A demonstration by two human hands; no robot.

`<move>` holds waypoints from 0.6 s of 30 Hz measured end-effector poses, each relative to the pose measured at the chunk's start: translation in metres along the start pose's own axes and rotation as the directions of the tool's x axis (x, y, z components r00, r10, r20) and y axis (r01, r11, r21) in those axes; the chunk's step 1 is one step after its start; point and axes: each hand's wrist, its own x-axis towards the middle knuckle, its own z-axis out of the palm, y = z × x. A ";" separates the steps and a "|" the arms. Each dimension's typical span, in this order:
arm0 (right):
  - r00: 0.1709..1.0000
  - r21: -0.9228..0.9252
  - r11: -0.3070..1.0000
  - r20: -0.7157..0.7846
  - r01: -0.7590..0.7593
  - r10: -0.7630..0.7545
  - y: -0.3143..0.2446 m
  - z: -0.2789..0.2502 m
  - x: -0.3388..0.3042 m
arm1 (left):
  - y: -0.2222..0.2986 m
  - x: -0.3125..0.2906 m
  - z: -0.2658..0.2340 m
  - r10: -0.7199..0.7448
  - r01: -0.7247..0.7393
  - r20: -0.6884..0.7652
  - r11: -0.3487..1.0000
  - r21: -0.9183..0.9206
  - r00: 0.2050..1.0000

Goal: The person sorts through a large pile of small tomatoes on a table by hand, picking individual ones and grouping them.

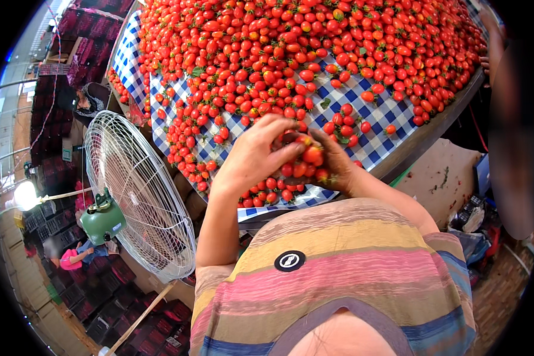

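Observation:
My hands meet above the near edge of a table heaped with red cherry tomatoes [279,59]. A small handful of cherry tomatoes [310,155] sits between them. My left hand [256,153] is closed, its fingers and thumb bent onto the handful from the left. From the right my right hand [337,161] curls around the same tomatoes, its fingers partly hidden behind them. Several of the tomatoes carry green stems. Below the hands, more loose tomatoes [271,193] rest on the blue and white checked cloth [371,127].
A large wire-caged fan [139,196] with a green motor stands close on the left. Stacked dark crates [104,291] and a person in pink [72,259] are farther left. Another person's arm [493,44] reaches the table at the right edge. Bags and litter [471,222] lie at lower right.

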 end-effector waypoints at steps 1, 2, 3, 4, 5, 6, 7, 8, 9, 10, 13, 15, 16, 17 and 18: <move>1.000 0.016 1.000 0.027 0.011 -0.012 -0.002 0.007 -0.005 | -0.004 0.008 0.000 0.093 -0.093 -0.052 0.996 -0.010 0.994; 0.997 -0.044 0.996 -0.004 0.071 -0.071 -0.008 0.017 -0.015 | -0.006 0.017 -0.005 0.088 -0.087 -0.122 0.996 0.011 0.989; 0.985 -0.052 0.988 -0.087 0.143 -0.147 -0.012 0.012 -0.024 | -0.020 0.027 -0.002 0.043 -0.089 -0.245 0.980 -0.177 0.969; 0.969 0.030 0.969 -0.037 0.246 -0.245 -0.019 0.011 -0.039 | -0.018 0.037 -0.008 -0.073 0.021 -0.289 0.984 -0.178 0.954; 0.961 0.122 0.953 -0.054 0.277 -0.273 -0.033 0.003 -0.056 | -0.032 0.049 -0.006 -0.113 0.071 -0.346 0.989 -0.130 0.931; 0.941 0.195 0.925 0.025 0.326 -0.337 -0.042 0.000 -0.078 | -0.057 0.057 -0.003 0.022 0.010 -0.457 0.998 0.066 0.889; 0.896 0.227 0.885 0.087 0.408 -0.435 -0.048 -0.008 -0.100 | -0.076 0.060 0.002 -0.018 0.091 -0.465 0.987 0.134 0.885; 0.835 0.272 0.833 0.145 0.482 -0.530 -0.054 -0.017 -0.122 | -0.090 0.058 0.011 0.003 0.129 -0.437 0.954 0.272 0.900; 0.756 0.309 0.776 0.210 0.550 -0.620 -0.055 -0.020 -0.145 | -0.102 0.056 0.019 0.019 0.156 -0.401 0.903 0.400 0.916; 0.724 0.260 0.742 0.180 0.618 -0.666 -0.057 -0.031 -0.170 | -0.109 0.046 0.027 0.044 0.134 -0.342 0.867 0.479 0.939; 0.487 -0.117 0.545 -0.325 0.830 -0.811 -0.056 -0.088 -0.236 | -0.123 0.017 0.035 0.087 0.112 -0.339 0.844 0.524 0.937; 0.414 -0.355 0.608 -0.487 0.711 -0.769 -0.047 -0.116 -0.249 | -0.127 -0.002 0.017 -0.175 0.312 -0.299 0.803 0.508 0.938; 0.263 -0.517 0.709 -0.686 0.480 -0.679 -0.044 -0.130 -0.255 | -0.127 -0.013 0.011 -0.228 0.372 -0.314 0.749 0.548 0.922; 0.137 -0.836 0.538 -0.524 0.103 -0.840 -0.046 -0.157 -0.266 | -0.124 -0.020 0.006 -0.273 0.425 -0.334 0.692 0.583 0.902; 0.009 -0.883 0.305 -0.330 -0.358 -0.944 -0.047 -0.162 -0.263 | -0.118 -0.028 0.004 -0.162 0.398 -0.393 0.647 0.650 0.905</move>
